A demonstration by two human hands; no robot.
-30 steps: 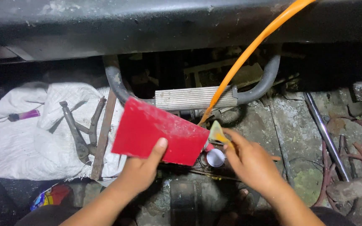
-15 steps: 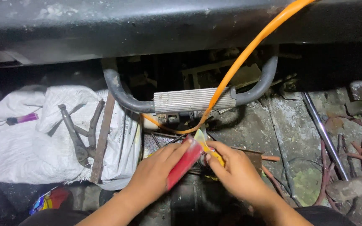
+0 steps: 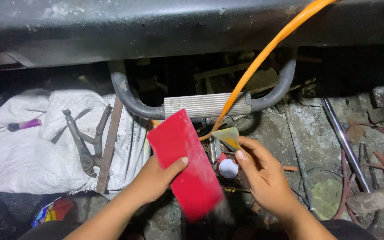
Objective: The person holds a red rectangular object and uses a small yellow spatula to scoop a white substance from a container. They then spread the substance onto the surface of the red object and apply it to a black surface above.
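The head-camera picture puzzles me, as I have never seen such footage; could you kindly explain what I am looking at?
The camera sits on a person's head and looks down, so the two bare arms rising from the bottom edge are that person's own; no machine is involved. The left hand grips a flat red sheet. The right hand pinches a small yellowish scraper above a small white cap. The ground is grimy concrete. A white sack on the left carries large pliers and a rusty metal bar. Ahead lies a ribbed metal step with curved grey tube ends, crossed by an orange hose.
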